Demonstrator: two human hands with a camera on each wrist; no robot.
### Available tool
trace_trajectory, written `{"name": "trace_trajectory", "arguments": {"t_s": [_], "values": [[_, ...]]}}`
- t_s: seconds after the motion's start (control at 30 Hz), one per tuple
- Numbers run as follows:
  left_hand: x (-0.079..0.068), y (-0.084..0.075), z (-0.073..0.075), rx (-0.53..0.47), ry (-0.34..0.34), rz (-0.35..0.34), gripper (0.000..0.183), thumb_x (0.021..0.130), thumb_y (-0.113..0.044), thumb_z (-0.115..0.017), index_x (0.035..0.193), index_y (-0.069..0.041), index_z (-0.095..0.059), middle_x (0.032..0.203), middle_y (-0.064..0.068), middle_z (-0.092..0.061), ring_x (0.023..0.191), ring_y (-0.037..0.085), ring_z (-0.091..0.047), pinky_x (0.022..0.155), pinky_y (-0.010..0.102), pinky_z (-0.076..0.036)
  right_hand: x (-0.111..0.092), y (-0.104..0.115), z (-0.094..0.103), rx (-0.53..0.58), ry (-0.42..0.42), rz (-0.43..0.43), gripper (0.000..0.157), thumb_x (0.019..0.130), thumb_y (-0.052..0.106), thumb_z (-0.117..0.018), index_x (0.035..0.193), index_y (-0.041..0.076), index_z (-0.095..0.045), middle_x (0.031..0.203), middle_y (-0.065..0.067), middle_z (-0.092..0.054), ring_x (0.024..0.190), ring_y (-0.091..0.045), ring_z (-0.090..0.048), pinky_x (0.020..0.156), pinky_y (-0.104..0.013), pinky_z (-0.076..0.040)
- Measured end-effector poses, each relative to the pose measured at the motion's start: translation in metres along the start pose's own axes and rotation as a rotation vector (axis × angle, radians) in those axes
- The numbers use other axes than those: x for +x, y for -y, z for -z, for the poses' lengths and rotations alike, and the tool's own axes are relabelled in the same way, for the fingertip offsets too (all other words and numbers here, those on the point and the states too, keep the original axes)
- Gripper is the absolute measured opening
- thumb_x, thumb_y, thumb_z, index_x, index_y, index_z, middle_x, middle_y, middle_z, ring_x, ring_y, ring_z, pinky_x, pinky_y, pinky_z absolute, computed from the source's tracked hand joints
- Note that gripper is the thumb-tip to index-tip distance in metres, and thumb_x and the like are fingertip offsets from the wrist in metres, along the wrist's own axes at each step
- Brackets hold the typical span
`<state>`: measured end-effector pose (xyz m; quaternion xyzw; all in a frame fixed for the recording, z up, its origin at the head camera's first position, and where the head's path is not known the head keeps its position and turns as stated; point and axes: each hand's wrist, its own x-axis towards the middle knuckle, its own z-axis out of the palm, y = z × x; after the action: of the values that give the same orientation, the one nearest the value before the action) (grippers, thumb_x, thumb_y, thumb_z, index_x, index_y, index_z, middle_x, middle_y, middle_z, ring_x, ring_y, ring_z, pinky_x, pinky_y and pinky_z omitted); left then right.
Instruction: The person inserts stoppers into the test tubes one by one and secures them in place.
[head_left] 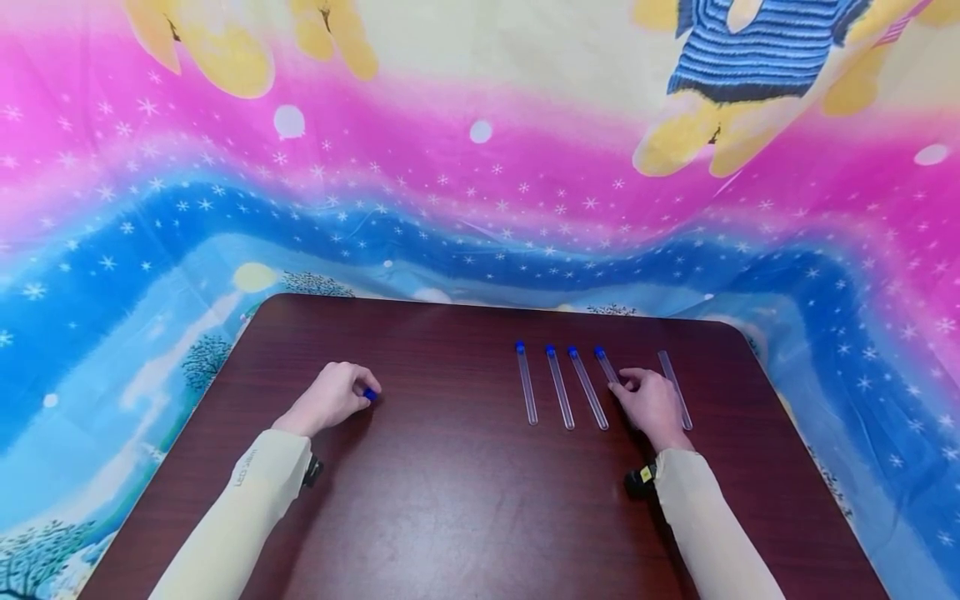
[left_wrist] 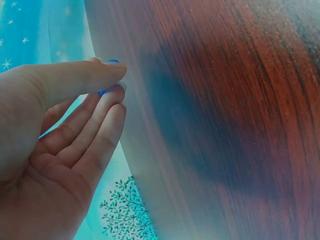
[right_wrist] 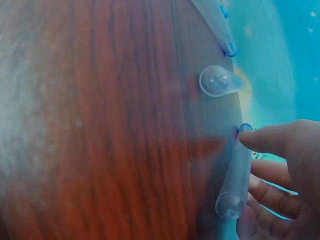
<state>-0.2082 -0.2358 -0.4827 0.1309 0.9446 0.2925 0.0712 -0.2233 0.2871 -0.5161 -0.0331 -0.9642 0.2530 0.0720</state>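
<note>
My left hand [head_left: 328,400] pinches a small blue cap [head_left: 370,394] between thumb and fingertips, over the left part of the table. In the left wrist view only slivers of the blue cap [left_wrist: 113,61] show past the thumb. At the right, my right hand [head_left: 654,407] holds a clear test tube [head_left: 607,367] with a blue cap on its far end; the hand covers its near part. The right wrist view has this tube [right_wrist: 235,175] between thumb and fingers, rounded end facing the camera. Right of that hand lies an uncapped clear test tube [head_left: 665,367], partly hidden by it.
Three blue-capped test tubes, the nearest to the right hand being one tube [head_left: 588,392], lie side by side to its left. The dark wooden table [head_left: 442,500] has rounded far corners. A patterned cloth [head_left: 465,217] hangs behind and around it.
</note>
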Motion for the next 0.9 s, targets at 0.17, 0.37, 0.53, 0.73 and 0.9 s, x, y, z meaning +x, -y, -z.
{"name": "trace_trajectory", "arguments": {"t_s": [0.17, 0.37, 0.53, 0.73, 0.9], "values": [[0.001, 0.001, 0.0, 0.012, -0.004, -0.012, 0.019, 0.085, 0.006, -0.077, 0.1, -0.006, -0.079, 0.095, 0.006, -0.072, 0.081, 0.017, -0.066, 0.074, 0.035, -0.058, -0.001, -0.001, 0.001, 0.003, -0.019, -0.003, 0.042, 0.095, 0.03, -0.073, 0.125, 0.001, -0.07, 0.088, -0.008, -0.07, 0.07, -0.022, -0.06, 0.063, -0.04, -0.049], [0.002, -0.001, 0.001, 0.0, -0.02, -0.019, 0.019, 0.087, 0.0, -0.079, 0.105, -0.006, -0.079, 0.094, 0.002, -0.072, 0.081, 0.016, -0.067, 0.074, 0.034, -0.058, -0.002, -0.003, 0.005, -0.011, -0.059, -0.008, 0.042, 0.096, 0.031, -0.072, 0.126, 0.002, -0.07, 0.09, -0.009, -0.07, 0.074, -0.025, -0.061, 0.063, -0.042, -0.05], [0.004, -0.003, 0.001, -0.035, -0.053, -0.03, 0.019, 0.087, -0.003, -0.079, 0.107, -0.004, -0.077, 0.09, 0.0, -0.072, 0.082, 0.017, -0.067, 0.076, 0.036, -0.058, -0.003, -0.006, 0.009, 0.001, -0.089, -0.006, 0.042, 0.097, 0.03, -0.072, 0.127, 0.001, -0.07, 0.093, -0.012, -0.07, 0.076, -0.028, -0.062, 0.064, -0.044, -0.051], [0.007, -0.004, 0.002, -0.037, -0.087, -0.047, 0.017, 0.086, -0.006, -0.081, 0.103, -0.004, -0.077, 0.088, -0.001, -0.072, 0.082, 0.017, -0.069, 0.077, 0.038, -0.058, -0.004, -0.009, 0.012, 0.016, -0.145, -0.019, 0.042, 0.096, 0.03, -0.073, 0.127, 0.002, -0.07, 0.096, -0.013, -0.07, 0.08, -0.031, -0.064, 0.067, -0.048, -0.052], [0.009, -0.003, 0.002, -0.041, -0.09, -0.046, 0.018, 0.087, -0.008, -0.081, 0.104, -0.004, -0.078, 0.09, -0.001, -0.073, 0.083, 0.017, -0.07, 0.076, 0.037, -0.058, -0.005, -0.011, 0.014, 0.021, -0.194, -0.018, 0.04, 0.095, 0.03, -0.073, 0.125, 0.003, -0.071, 0.098, -0.014, -0.071, 0.083, -0.032, -0.065, 0.07, -0.052, -0.052]]}}
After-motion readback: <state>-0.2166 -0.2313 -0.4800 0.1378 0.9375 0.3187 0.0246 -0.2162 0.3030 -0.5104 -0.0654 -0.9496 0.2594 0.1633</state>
